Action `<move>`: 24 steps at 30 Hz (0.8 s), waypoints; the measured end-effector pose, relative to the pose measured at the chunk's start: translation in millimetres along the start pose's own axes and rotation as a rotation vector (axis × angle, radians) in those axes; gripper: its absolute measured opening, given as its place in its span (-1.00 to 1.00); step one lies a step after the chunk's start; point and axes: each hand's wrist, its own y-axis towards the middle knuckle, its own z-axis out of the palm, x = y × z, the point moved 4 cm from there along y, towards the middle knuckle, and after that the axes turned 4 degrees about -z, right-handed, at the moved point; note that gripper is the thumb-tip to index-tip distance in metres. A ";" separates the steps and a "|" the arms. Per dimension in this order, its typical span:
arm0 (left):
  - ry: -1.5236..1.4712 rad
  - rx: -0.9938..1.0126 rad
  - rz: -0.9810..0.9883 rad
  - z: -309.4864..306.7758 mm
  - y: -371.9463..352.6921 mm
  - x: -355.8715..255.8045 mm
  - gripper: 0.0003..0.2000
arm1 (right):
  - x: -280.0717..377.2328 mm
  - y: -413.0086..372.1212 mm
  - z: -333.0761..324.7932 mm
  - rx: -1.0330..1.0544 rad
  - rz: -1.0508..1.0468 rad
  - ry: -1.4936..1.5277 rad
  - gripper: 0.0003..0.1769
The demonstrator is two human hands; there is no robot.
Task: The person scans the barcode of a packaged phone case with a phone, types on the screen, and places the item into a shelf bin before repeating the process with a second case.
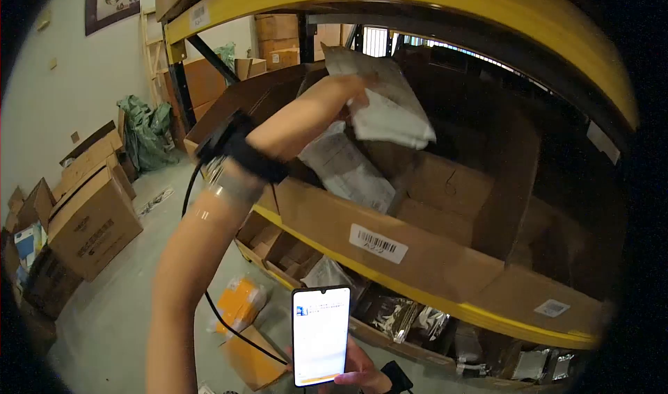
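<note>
The left hand is clasping a package above a bin holding a packet, the right hand gripping a phone.

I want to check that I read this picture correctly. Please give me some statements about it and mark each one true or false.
1. The left hand holds a package. True.
2. The screen of the phone is lit. True.
3. The left hand holds the phone. False: the right hand does.
4. A white label is on the box. True.
5. The label is below the phone. False: it is higher up in the picture.
</note>
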 end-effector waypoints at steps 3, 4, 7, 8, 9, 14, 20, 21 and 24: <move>0.092 0.120 0.060 -1.3 68.4 27.3 -0.69 | 6.3 -4.6 -10.4 -0.015 -0.019 0.005 0.02; 0.096 0.131 0.063 5.6 78.4 28.3 -0.70 | 7.3 -6.7 -13.3 -0.019 -0.025 0.003 0.02; 0.029 0.079 0.008 20.5 98.8 37.0 -0.69 | 9.6 -11.5 -19.7 -0.039 -0.042 0.007 0.02; 0.034 0.094 -0.006 20.9 110.5 44.4 -0.69 | 10.5 -12.9 -20.8 -0.043 -0.047 0.009 0.02; 0.040 0.107 -0.020 23.9 117.7 49.8 -0.70 | 10.6 -13.8 -21.4 -0.047 -0.047 0.010 0.02; -0.104 0.024 -0.244 40.3 117.1 80.2 -0.69 | 12.0 -16.3 -23.3 -0.045 -0.062 0.021 0.01; -0.193 -0.017 -0.603 28.1 128.2 103.4 -0.69 | 9.5 -17.3 -20.7 -0.037 -0.094 0.025 0.01; -0.193 -0.006 -0.646 20.2 131.0 102.0 -0.70 | 8.4 -17.5 -19.9 -0.036 -0.101 0.025 0.01; -0.063 0.271 -0.302 -14.8 158.1 129.0 -0.73 | 7.2 -18.7 -16.0 -0.036 -0.133 0.025 0.01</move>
